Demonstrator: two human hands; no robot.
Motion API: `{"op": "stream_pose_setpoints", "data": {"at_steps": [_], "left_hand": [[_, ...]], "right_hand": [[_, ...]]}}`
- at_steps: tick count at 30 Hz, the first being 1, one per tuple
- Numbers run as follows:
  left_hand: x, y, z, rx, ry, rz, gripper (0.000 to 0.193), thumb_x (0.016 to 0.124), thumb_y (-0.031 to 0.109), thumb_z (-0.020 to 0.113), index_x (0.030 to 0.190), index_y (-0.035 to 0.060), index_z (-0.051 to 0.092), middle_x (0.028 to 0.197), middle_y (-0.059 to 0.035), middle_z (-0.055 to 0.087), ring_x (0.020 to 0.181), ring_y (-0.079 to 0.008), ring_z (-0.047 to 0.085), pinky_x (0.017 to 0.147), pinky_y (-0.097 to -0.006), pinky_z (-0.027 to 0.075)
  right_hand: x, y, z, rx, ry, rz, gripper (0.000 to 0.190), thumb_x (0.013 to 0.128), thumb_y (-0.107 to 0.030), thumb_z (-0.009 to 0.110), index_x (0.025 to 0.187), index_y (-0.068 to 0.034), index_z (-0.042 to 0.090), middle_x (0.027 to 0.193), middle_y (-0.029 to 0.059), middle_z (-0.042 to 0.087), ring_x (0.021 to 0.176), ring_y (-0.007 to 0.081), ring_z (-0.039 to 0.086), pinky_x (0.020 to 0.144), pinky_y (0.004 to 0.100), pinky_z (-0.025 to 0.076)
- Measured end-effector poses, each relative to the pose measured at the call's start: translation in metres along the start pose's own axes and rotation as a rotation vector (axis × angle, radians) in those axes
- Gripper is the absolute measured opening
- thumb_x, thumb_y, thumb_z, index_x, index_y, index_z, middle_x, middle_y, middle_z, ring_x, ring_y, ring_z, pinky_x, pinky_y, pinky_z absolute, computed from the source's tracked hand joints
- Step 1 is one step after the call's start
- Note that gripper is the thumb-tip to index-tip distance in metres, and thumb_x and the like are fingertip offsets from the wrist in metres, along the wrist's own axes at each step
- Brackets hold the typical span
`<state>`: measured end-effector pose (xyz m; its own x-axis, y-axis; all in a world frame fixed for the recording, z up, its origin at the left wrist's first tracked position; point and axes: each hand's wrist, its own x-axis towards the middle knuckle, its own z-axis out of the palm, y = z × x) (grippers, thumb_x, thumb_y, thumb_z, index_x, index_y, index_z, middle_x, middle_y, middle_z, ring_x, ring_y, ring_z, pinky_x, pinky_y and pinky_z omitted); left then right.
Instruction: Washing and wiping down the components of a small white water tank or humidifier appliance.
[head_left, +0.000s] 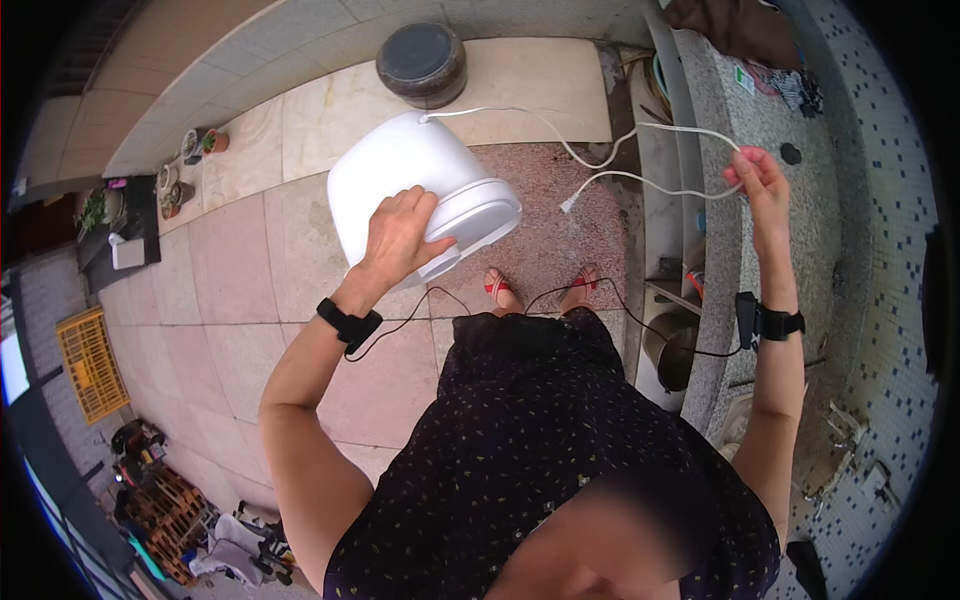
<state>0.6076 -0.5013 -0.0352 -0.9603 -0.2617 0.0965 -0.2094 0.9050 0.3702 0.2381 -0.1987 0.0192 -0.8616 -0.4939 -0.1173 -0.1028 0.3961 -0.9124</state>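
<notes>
A white plastic appliance (405, 157) with rounded sides and a rimmed opening is held tilted by my left hand (401, 232), whose fingers and thumb grip it near the rim. Its white power cord (480, 110) leaves the far end and runs right to my right hand (757, 176), pinched between thumb and fingers. From there the cord doubles back, and its plug (568, 204) hangs free between the appliance and my right hand. Both wrists wear black straps with devices, joined to thin dark cables.
A dark lidded pot (421, 64) stands by the far wall. To the right runs a granite-like counter (709, 247) with cloths on top and a metal pot (673, 352) beneath. Potted plants (216, 141), a yellow crate (92, 364) and stacked items are at left.
</notes>
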Motion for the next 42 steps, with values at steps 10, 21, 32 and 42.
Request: {"op": "stream_pose_setpoints", "data": {"at_steps": [10, 21, 32, 42], "left_hand": [[0.02, 0.022, 0.027, -0.168, 0.006, -0.311, 0.05, 0.065, 0.021, 0.084, 0.096, -0.0001, 0.05, 0.086, -0.0172, 0.055, 0.08, -0.0322, 0.056, 0.074, -0.0381, 0.046], [0.057, 0.037, 0.044, -0.117, 0.008, -0.322, 0.053, 0.069, 0.017, 0.083, 0.103, -0.0037, 0.049, 0.095, -0.0161, 0.057, 0.086, -0.0262, 0.054, 0.081, -0.0372, 0.047], [0.059, 0.051, 0.017, -0.155, 0.08, -0.489, 0.053, 0.063, 0.025, 0.086, 0.097, 0.0023, 0.051, 0.085, -0.0128, 0.061, 0.076, -0.0233, 0.059, 0.069, -0.0348, 0.05], [-0.079, -0.001, -0.017, -0.137, 0.253, -0.736, 0.056, 0.064, 0.033, 0.083, 0.098, 0.0017, 0.053, 0.09, -0.0159, 0.062, 0.082, -0.0299, 0.063, 0.073, -0.0377, 0.051]], "right_hand": [[-0.019, 0.117, -0.008, 0.123, 0.334, 0.156, 0.039, 0.089, -0.019, 0.057, 0.122, 0.0, 0.045, 0.067, 0.0056, 0.063, 0.057, 0.0127, 0.06, 0.055, 0.0276, 0.048], [0.038, 0.169, -0.044, 0.739, 0.73, 0.606, 0.032, 0.078, -0.026, 0.069, 0.087, 0.003, 0.058, 0.056, 0.0069, 0.059, 0.041, 0.0105, 0.048, 0.037, 0.027, 0.034], [0.013, 0.111, -0.044, 0.75, 0.263, 0.254, 0.02, 0.084, -0.016, 0.067, 0.082, -0.012, 0.047, 0.06, -0.0049, 0.041, 0.044, 0.0024, 0.035, 0.04, 0.0184, 0.025], [-0.011, 0.038, 0.115, 0.49, -0.179, 0.142, 0.018, 0.087, -0.017, 0.066, 0.101, -0.01, 0.058, 0.065, -0.0074, 0.049, 0.047, -0.0011, 0.038, 0.04, 0.0156, 0.027]]}}
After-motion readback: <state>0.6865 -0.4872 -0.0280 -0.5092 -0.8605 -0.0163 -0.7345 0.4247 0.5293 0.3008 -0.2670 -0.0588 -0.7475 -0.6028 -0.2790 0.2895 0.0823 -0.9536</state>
